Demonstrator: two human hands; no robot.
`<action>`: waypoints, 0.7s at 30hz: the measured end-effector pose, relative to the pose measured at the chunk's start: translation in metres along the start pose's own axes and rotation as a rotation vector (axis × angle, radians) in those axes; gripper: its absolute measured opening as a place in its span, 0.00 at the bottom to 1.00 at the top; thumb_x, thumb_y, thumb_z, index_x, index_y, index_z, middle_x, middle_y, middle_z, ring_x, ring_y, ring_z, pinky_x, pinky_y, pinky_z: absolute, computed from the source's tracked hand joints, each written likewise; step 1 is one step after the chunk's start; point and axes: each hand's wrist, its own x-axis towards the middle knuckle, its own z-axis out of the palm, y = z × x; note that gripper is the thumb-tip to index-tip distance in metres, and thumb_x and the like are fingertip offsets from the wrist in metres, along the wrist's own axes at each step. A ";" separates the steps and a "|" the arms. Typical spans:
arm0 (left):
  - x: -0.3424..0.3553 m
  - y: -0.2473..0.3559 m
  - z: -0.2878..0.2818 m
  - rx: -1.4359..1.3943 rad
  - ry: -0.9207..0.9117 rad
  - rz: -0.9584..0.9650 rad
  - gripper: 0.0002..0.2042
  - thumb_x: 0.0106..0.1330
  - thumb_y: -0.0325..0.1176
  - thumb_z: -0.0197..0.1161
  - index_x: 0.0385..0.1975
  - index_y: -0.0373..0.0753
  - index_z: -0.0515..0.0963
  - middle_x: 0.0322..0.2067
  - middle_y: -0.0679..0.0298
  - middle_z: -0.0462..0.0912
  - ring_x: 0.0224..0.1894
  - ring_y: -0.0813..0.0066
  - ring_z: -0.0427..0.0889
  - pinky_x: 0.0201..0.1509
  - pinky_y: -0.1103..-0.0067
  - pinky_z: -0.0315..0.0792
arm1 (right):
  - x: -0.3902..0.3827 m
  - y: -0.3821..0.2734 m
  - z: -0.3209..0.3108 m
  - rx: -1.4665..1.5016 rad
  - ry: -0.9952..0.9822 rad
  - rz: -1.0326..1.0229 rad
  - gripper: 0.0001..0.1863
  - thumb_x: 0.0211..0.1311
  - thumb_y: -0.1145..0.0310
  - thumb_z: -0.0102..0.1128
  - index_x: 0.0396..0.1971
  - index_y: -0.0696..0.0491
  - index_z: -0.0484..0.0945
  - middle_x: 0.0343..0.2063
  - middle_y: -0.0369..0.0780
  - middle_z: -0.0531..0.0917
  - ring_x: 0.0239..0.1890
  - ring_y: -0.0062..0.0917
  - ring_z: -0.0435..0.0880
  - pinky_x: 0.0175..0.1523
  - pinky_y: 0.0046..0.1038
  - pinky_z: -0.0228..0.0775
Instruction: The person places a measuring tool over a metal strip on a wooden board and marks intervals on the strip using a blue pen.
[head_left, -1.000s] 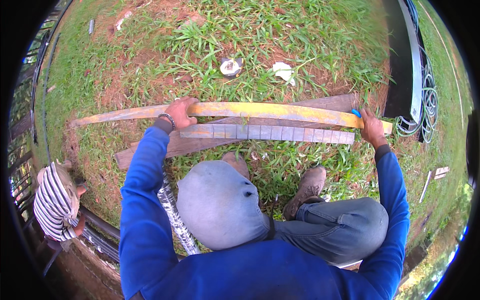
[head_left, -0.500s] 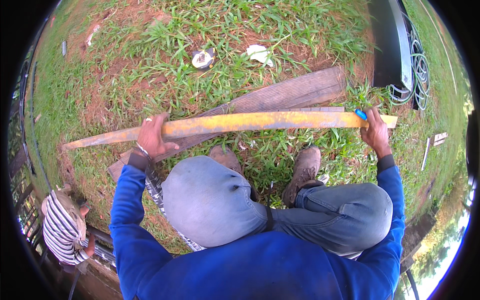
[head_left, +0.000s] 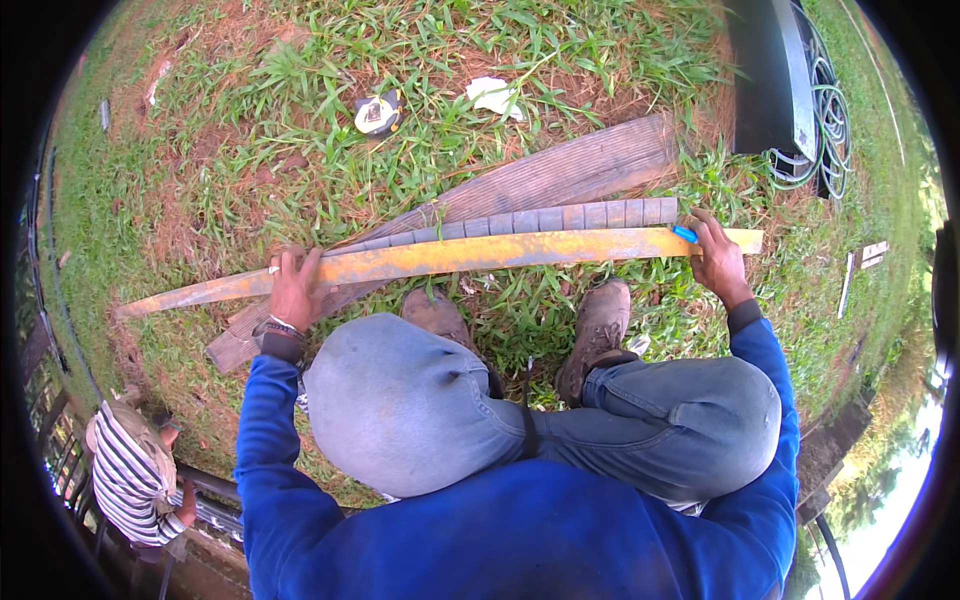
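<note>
A long, slightly curved yellow metal bar [head_left: 480, 254], scuffed grey in places, spans the view in front of my knees. My left hand [head_left: 293, 290] is closed over its left part, fingertips at the far edge. At the bar's right end my right hand [head_left: 718, 258] grips it, with a small blue pen-like piece [head_left: 684, 233] sticking out by the fingers. Just beyond the bar runs a grey strip [head_left: 550, 219] with dark crosswise lines. Beneath both, a weathered wooden board [head_left: 590, 166] lies slantwise on the grass, partly covered by them.
A tape measure [head_left: 378, 114] and a crumpled white scrap [head_left: 494, 97] lie on the grass. At the far right are a black panel [head_left: 768, 80] and a coiled hose [head_left: 829, 130]. Another person in a striped shirt [head_left: 130, 470] bends beside a fence at the lower left.
The yellow bar has shifted left and slightly nearer to me, baring more of the lined grey strip. My right hand moved left along with it; my left hand's thumb no longer sticks out sideways.
</note>
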 end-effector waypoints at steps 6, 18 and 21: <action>0.001 -0.024 0.006 -0.145 -0.130 -0.030 0.34 0.54 0.35 0.79 0.65 0.40 0.78 0.59 0.50 0.77 0.62 0.43 0.74 0.65 0.56 0.72 | 0.015 0.004 0.016 -0.012 -0.115 0.013 0.31 0.44 0.81 0.63 0.55 0.53 0.74 0.71 0.46 0.70 0.66 0.47 0.78 0.56 0.43 0.84; 0.027 -0.050 0.005 -0.031 -0.289 -0.414 0.30 0.74 0.64 0.54 0.51 0.41 0.85 0.49 0.46 0.87 0.57 0.44 0.83 0.66 0.54 0.71 | 0.038 0.016 0.014 -0.006 -0.203 0.059 0.56 0.42 0.77 0.68 0.77 0.45 0.55 0.56 0.54 0.81 0.48 0.56 0.85 0.52 0.50 0.82; 0.058 -0.042 0.005 0.056 -0.460 -0.433 0.35 0.73 0.69 0.48 0.46 0.41 0.87 0.46 0.46 0.88 0.55 0.45 0.84 0.65 0.51 0.70 | 0.041 0.013 0.009 -0.010 -0.302 0.172 0.55 0.43 0.77 0.68 0.77 0.46 0.56 0.48 0.55 0.85 0.48 0.57 0.85 0.53 0.50 0.81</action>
